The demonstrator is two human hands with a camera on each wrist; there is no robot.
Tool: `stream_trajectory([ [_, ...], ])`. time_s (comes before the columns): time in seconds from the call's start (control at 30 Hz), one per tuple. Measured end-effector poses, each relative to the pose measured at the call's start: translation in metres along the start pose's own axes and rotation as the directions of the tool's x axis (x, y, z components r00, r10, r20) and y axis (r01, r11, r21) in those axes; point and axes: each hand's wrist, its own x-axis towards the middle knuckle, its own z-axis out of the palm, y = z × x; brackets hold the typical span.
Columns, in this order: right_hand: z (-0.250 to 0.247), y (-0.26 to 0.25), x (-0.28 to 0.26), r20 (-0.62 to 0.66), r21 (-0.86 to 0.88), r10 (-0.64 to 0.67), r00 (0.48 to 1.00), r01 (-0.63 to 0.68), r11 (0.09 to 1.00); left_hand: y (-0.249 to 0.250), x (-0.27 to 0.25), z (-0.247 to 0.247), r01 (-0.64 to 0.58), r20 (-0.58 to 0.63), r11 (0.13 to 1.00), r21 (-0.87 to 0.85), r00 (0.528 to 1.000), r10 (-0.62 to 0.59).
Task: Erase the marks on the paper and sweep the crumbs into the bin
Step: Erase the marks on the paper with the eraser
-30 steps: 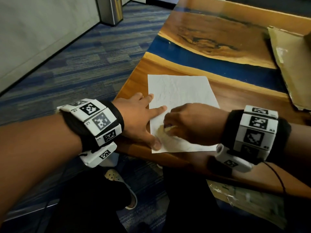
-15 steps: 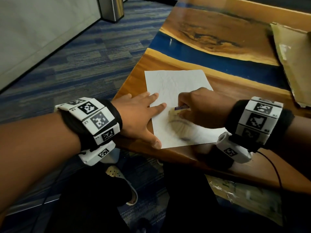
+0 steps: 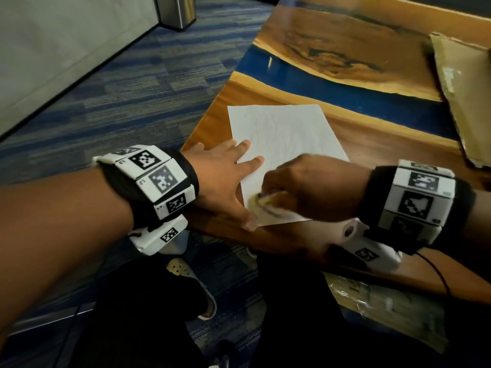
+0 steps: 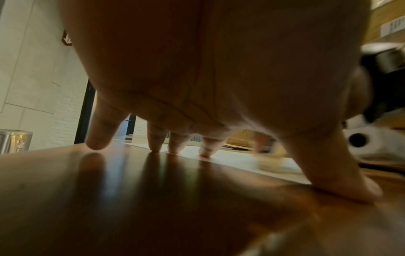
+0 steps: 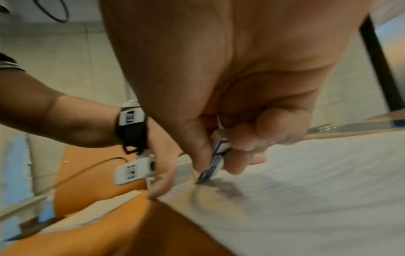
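Note:
A white sheet of paper (image 3: 281, 134) lies near the front left corner of the wooden table (image 3: 372, 144). My left hand (image 3: 225, 176) lies flat with spread fingers (image 4: 155, 143) pressing the sheet's left edge; its thumb sits at the near corner. My right hand (image 3: 305, 187) pinches a white eraser in a blue sleeve (image 5: 215, 155) between thumb and fingers. The eraser's tip touches the paper (image 5: 317, 190) close to that near left corner, over a dark grey smear (image 5: 228, 188). In the head view the eraser (image 3: 265, 199) is blurred by motion.
A metal bin (image 3: 178, 11) stands on the carpet far off to the left, also seen in the left wrist view (image 4: 15, 141). A flat piece of cardboard (image 3: 465, 88) lies on the table's right side. The table's front edge runs just below both hands.
The right hand with the eraser went up toward the middle of the sheet and has come back down to the near left corner. The left hand has stayed flat on the paper's edge.

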Motion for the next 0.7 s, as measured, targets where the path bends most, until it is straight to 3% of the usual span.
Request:
stream_trajectory([
  [0.07, -0.003, 0.016, 0.002, -0.026, -0.038, 0.202, 0.979, -0.203, 0.979, 0.001, 0.0, 0.0, 0.005, -0.001, 1.0, 0.005, 1.0, -0.005],
  [0.13, -0.001, 0.013, 0.0, -0.052, -0.046, 0.156, 0.986, -0.158, 0.986, 0.001, -0.001, 0.0, 0.01, 0.004, 1.0, 0.004, 1.0, -0.01],
  [0.23, 0.004, -0.008, -0.005, 0.025, 0.022, -0.088, 0.996, 0.088, 0.996, 0.001, -0.001, -0.001, 0.013, 0.022, 1.0, -0.008, 1.0, -0.013],
  [0.27, 0.001, -0.004, -0.004, 0.033, 0.016, -0.065, 0.997, 0.065, 0.998, 0.002, 0.0, -0.002, 0.015, 0.026, 1.0, -0.01, 1.0, -0.015],
  [0.33, -0.005, 0.016, -0.001, 0.02, -0.009, 0.11, 0.994, -0.11, 0.994, 0.003, 0.001, -0.003, 0.021, 0.032, 1.0, -0.01, 0.999, -0.021],
  [0.4, -0.007, 0.026, -0.001, -0.012, -0.077, 0.15, 0.989, -0.15, 0.986, 0.003, 0.002, -0.003, 0.026, 0.04, 1.0, -0.01, 0.999, -0.025],
  [0.5, 0.001, -0.002, -0.008, 0.039, -0.034, -0.124, 0.992, 0.125, 0.992, 0.003, 0.003, -0.005, 0.023, 0.061, 0.999, -0.028, 0.998, -0.021],
  [0.53, 0.003, -0.005, -0.009, 0.05, -0.025, -0.159, 0.986, 0.16, 0.987, 0.003, 0.003, -0.005, 0.022, 0.066, 0.999, -0.029, 0.998, -0.02],
  [0.57, 0.001, 0.001, -0.008, 0.038, -0.034, -0.132, 0.991, 0.133, 0.991, 0.003, 0.004, -0.006, 0.022, 0.068, 0.999, -0.025, 0.998, -0.02],
  [0.63, -0.006, 0.024, -0.003, 0.004, -0.069, 0.073, 0.997, -0.073, 0.995, 0.005, 0.004, -0.007, 0.024, 0.069, 1.0, -0.009, 0.997, -0.023],
  [0.7, -0.007, 0.033, -0.004, -0.04, -0.107, 0.12, 0.992, -0.124, 0.987, 0.005, 0.003, -0.007, 0.028, 0.073, 1.0, 0.004, 0.997, -0.028],
])
